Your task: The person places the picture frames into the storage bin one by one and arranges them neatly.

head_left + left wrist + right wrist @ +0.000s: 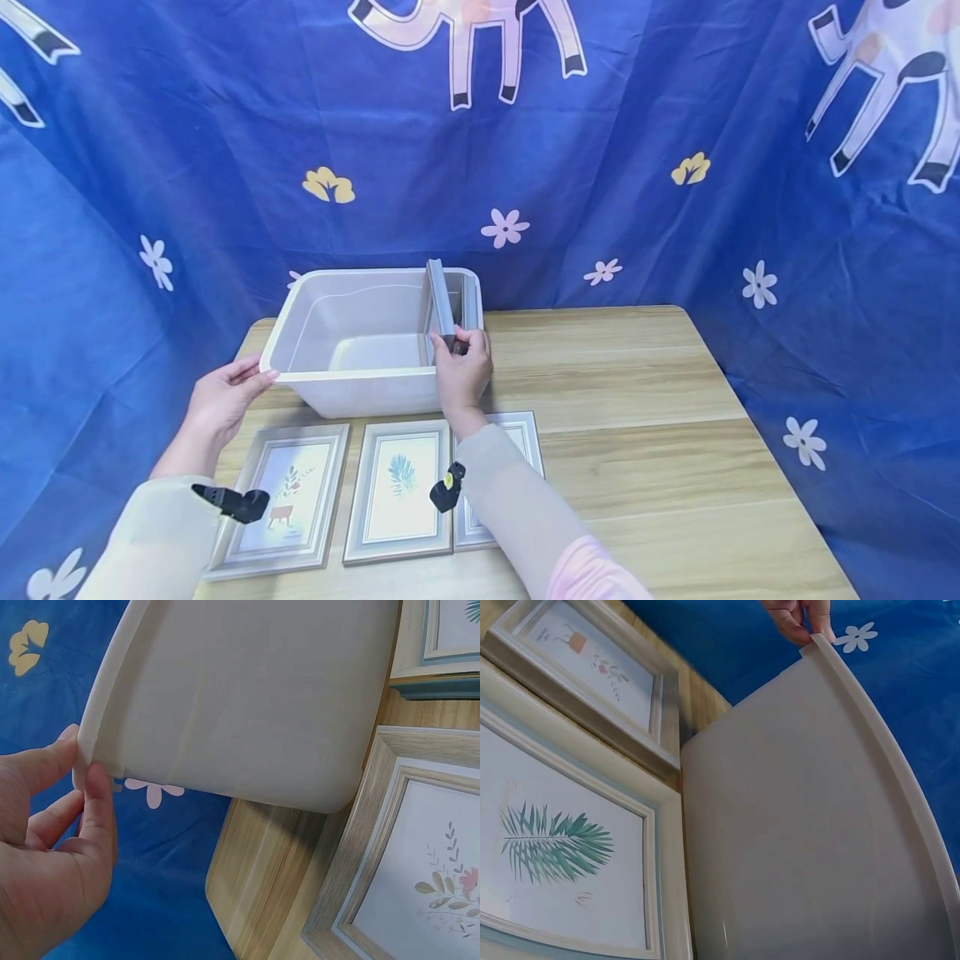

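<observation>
A white plastic bin (360, 396) stands at the back left of the table. My left hand (221, 402) pinches its rim at the near left corner; the left wrist view shows thumb and fingers (97, 806) on either side of the lip. Over the bin's right end, my right hand (465, 375) grips the near end of a grey-edged picture frame (440, 300), which stands on edge and leans slightly inside. Another upright frame (470, 302) is beside it, against the right wall. The right wrist view leaves the right hand out and shows the bin's outer wall (795, 810).
In front of the bin, three picture frames lie face up: one with a potted plant (285, 500), one with a blue-green leaf (401, 492), and one (517, 433) partly under my right forearm. A blue patterned curtain (570, 192) surrounds the wooden table (660, 467).
</observation>
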`<action>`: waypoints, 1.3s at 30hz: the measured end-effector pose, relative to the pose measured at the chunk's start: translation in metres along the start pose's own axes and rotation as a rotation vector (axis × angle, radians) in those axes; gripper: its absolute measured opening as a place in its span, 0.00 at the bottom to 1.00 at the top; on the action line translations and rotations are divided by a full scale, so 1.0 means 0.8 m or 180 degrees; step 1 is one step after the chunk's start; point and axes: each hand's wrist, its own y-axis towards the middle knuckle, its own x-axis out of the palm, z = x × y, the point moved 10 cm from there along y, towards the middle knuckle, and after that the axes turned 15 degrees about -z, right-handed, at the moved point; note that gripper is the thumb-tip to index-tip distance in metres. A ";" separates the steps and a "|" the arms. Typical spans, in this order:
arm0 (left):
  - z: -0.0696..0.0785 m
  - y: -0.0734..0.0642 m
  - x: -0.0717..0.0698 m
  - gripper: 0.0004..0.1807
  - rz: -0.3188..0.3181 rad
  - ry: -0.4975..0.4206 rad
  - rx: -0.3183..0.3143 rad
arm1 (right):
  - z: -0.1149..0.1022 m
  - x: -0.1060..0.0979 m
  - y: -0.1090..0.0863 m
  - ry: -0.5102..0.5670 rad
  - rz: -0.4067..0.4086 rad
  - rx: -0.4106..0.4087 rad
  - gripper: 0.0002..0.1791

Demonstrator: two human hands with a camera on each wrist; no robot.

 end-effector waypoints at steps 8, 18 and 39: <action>0.000 0.006 -0.002 0.43 -0.0013 -0.0051 0.0028 | 0.002 -0.002 -0.003 -0.0093 0.0035 -0.0101 0.18; 0.001 0.005 -0.001 0.43 -0.0014 -0.0009 0.0025 | 0.008 -0.005 -0.006 -0.0389 0.0115 -0.0003 0.19; 0.003 0.004 0.000 0.43 -0.0023 -0.0111 0.0084 | 0.019 -0.006 -0.009 -0.0566 -0.0001 0.0053 0.22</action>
